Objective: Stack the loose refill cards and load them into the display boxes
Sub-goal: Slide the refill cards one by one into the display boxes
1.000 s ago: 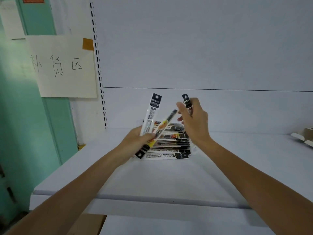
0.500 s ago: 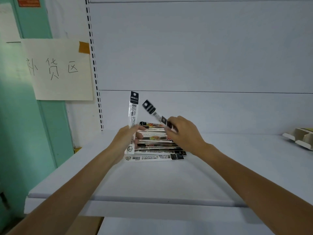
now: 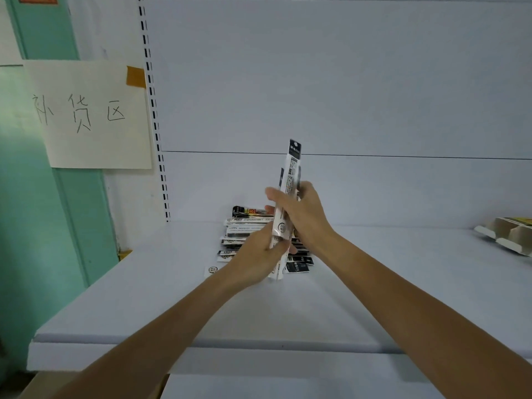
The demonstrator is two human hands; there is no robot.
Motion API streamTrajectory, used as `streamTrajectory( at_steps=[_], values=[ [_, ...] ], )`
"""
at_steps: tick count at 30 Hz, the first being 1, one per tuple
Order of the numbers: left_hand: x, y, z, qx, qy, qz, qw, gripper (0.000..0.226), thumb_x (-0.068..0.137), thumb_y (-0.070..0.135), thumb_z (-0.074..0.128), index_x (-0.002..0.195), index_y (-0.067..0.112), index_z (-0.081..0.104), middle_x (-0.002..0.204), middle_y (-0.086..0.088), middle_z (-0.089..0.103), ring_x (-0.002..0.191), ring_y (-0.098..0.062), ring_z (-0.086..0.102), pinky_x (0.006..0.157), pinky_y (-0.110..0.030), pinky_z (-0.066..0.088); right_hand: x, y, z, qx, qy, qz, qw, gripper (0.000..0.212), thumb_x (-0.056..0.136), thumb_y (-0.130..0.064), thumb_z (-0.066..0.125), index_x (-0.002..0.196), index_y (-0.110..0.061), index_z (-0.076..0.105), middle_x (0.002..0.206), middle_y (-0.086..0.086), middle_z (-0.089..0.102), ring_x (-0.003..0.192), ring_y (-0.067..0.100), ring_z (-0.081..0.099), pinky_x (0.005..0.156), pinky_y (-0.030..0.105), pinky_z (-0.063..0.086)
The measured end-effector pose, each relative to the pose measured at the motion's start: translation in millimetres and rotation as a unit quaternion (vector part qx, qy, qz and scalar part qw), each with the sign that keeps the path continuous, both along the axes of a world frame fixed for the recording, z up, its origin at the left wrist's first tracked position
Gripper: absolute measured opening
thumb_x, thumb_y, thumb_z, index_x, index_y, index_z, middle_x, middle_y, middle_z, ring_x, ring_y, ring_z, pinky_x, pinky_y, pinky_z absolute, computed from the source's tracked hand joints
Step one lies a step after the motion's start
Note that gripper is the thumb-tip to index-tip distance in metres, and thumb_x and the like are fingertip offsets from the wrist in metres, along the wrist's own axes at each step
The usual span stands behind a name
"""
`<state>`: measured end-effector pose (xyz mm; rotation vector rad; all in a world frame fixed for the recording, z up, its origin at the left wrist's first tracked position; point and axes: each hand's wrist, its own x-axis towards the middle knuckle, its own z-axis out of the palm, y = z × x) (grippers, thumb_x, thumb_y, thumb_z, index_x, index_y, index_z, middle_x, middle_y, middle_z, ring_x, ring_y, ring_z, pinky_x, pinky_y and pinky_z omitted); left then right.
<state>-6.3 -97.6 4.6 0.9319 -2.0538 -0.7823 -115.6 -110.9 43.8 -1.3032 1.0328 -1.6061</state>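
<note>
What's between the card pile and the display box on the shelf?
Head view: bare shelf from pile to box, crossed only by the right forearm.

A white shelf (image 3: 138,300) spans the view, its front lip toward the camera, with another white surface (image 3: 288,388) just below it. Behind rises a pale back panel (image 3: 345,82), crossed by a thin dark seam (image 3: 403,156). A slotted upright (image 3: 152,110) runs down the panel's left edge. Left of it, a cream paper sign (image 3: 95,139) bearing three handwritten characters hangs on the wall, held by orange-brown tape (image 3: 136,76) at its top right corner. A mint-green wall section (image 3: 28,211) fills the far left. The light is soft and even.
</note>
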Motion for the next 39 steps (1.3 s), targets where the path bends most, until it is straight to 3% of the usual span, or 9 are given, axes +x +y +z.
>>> streamTrajectory(
  at_steps=[5, 10, 16, 21, 27, 30, 32, 35, 39],
  values=[
    [-7, -1, -3, -0.047, -0.057, 0.018, 0.997, 0.030, 0.092, 0.024, 0.053, 0.121, 0.018, 0.047, 0.104, -0.002, 0.066, 0.090, -0.013, 0.061, 0.077, -0.026, 0.048, -11, -4, 13, -0.056, 0.016, -0.060, 0.997, 0.089, 0.074, -0.002, 0.074, 0.140, -0.034, 0.024, 0.114, 0.006, 0.049, 0.071, 0.016, 0.066, 0.074, 0.037, 0.058],
    [-6, -2, -3, 0.010, -0.063, -0.008, 0.998, 0.053, 0.078, 0.040, 0.069, 0.122, 0.032, 0.042, 0.098, 0.016, 0.057, 0.090, -0.001, 0.055, 0.074, -0.013, 0.044, -19, 0, 11, -0.110, 0.094, -0.049, 0.988, 0.069, 0.075, 0.004, 0.069, 0.128, -0.031, 0.043, 0.094, 0.006, 0.057, 0.072, 0.015, 0.059, 0.069, 0.031, 0.058],
    [-13, -6, -2, 0.044, 0.004, -0.001, 0.999, 0.026, 0.081, 0.029, 0.068, 0.102, 0.025, 0.053, 0.086, 0.005, 0.066, 0.078, -0.006, 0.062, 0.069, -0.018, 0.048, -13, 8, 12, -0.121, 0.088, 0.041, 0.988, 0.057, 0.075, 0.004, 0.070, 0.120, -0.026, 0.049, 0.107, 0.011, 0.056, 0.075, 0.013, 0.062, 0.072, 0.029, 0.057],
    [-24, -3, -1, 0.046, 0.140, 0.025, 0.989, 0.022, 0.095, 0.030, 0.048, 0.079, 0.019, 0.059, 0.069, 0.001, 0.066, 0.063, -0.006, 0.061, 0.069, -0.026, 0.050, -16, 7, 6, -0.047, 0.110, 0.064, 0.991, 0.066, 0.082, -0.038, 0.063, 0.139, -0.027, 0.032, 0.120, -0.002, 0.055, 0.111, 0.014, 0.056, 0.097, 0.032, 0.044],
    [-30, -12, 1, -0.038, 0.247, 0.021, 0.968, 0.033, 0.097, 0.038, 0.034, 0.112, 0.021, 0.058, 0.089, 0.007, 0.056, 0.078, 0.012, 0.058, 0.063, -0.009, 0.046, -56, 23, -34, -0.006, 0.324, 0.073, 0.943, 0.032, 0.074, -0.038, 0.070, 0.101, -0.026, 0.059, 0.096, -0.012, 0.065, 0.093, 0.009, 0.062, 0.085, 0.030, 0.051],
    [-47, -13, -4, -0.019, 0.186, -0.077, 0.979, 0.038, 0.093, 0.052, 0.028, 0.130, 0.049, 0.037, 0.106, 0.012, 0.048, 0.096, 0.021, 0.048, 0.081, -0.007, 0.045, -66, 31, -40, -0.009, 0.406, 0.073, 0.911, 0.031, 0.074, -0.023, 0.075, 0.100, -0.025, 0.059, 0.093, -0.009, 0.065, 0.085, 0.010, 0.063, 0.077, 0.030, 0.054],
    [-60, -12, -5, -0.046, 0.124, -0.107, 0.985, 0.037, 0.087, 0.062, 0.032, 0.123, 0.064, 0.032, 0.129, 0.006, 0.048, 0.118, 0.004, 0.047, 0.095, -0.021, 0.045, -82, 38, -35, -0.012, 0.348, 0.089, 0.933, 0.031, 0.076, -0.016, 0.073, 0.098, -0.032, 0.058, 0.090, -0.006, 0.067, 0.076, 0.005, 0.065, 0.066, 0.025, 0.055],
    [-74, -6, 2, -0.135, -0.061, -0.016, 0.989, 0.051, 0.077, 0.071, 0.036, 0.116, 0.047, 0.057, 0.106, 0.006, 0.067, 0.096, -0.009, 0.063, 0.077, -0.025, 0.052, -121, 50, -31, -0.001, 0.391, 0.069, 0.918, 0.017, 0.082, -0.022, 0.067, 0.089, -0.035, 0.059, 0.075, -0.002, 0.070, 0.061, 0.002, 0.062, 0.055, 0.013, 0.044],
    [-107, 27, 9, -0.204, -0.337, 0.068, 0.917, 0.053, 0.082, 0.065, 0.044, 0.066, 0.019, 0.066, 0.063, 0.005, 0.062, 0.061, -0.008, 0.054, 0.062, -0.025, 0.040, -193, 57, -35, -0.047, 0.626, -0.170, 0.759, 0.018, 0.091, -0.032, 0.052, 0.079, -0.019, 0.056, 0.074, 0.002, 0.062, 0.066, 0.019, 0.051, 0.061, 0.029, 0.035]
  ],
)
